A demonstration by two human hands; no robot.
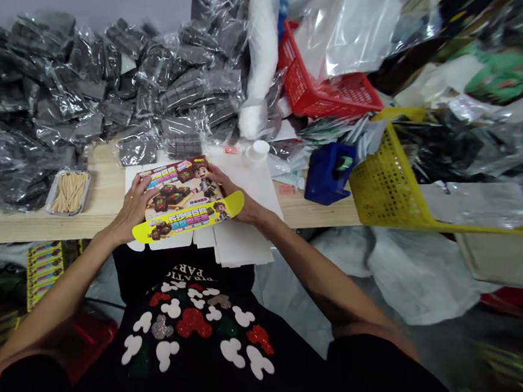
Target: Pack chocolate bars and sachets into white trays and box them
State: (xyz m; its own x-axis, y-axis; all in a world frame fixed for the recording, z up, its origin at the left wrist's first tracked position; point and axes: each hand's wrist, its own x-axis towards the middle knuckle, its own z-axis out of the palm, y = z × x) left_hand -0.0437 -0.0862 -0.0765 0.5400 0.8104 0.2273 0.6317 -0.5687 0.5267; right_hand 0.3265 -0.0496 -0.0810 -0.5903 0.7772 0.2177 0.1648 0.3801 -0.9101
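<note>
Bench [106, 187] | left hand [130, 210] (nine o'clock), right hand [231, 186] (three): fingers clamped on carton [175, 198] | apparently folding; next needs even pressure

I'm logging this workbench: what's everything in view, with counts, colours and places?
Box: one, multicoloured, centre
Wrapped packets: many, grey, back left
Sticks: many, tan, in tray, left
Sheets: several, white, around box
Long bundle: one, white, back centre
Round tub: one, white, behind box
Tape dispenser: one, blue, right of box
Baskets: two, red and yellow, right
Bags: several, clear, top right
Table: one, tan, centre
Shirt: one, black, bottom
Left hand: one, bare, on box
Right hand: one, bare, on box
</note>
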